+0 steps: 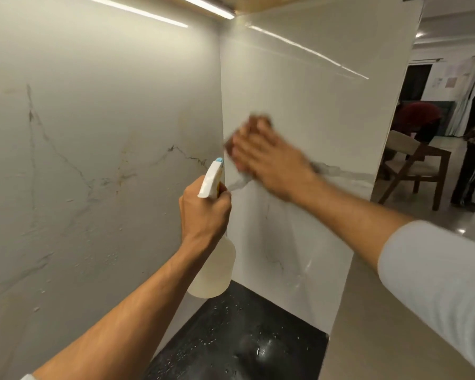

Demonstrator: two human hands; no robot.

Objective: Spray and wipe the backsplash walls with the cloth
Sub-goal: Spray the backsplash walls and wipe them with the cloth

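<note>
Pressing a brown cloth [254, 124] flat under spread fingers [258, 133], the right hand [269, 157] meets the side backsplash wall [299, 105], while the left hand [203, 212] grips a spray bottle [217, 270].

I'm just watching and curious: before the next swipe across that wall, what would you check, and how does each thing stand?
1. Cloth flat under the right hand, against the right wall: ok.
2. Left hand grip on the spray bottle: ok.
3. Nozzle aimed at a wall: ok.
4. Left wall dry: not ok, droplets show.
5. Liquid left in the bottle: cannot tell.
</note>
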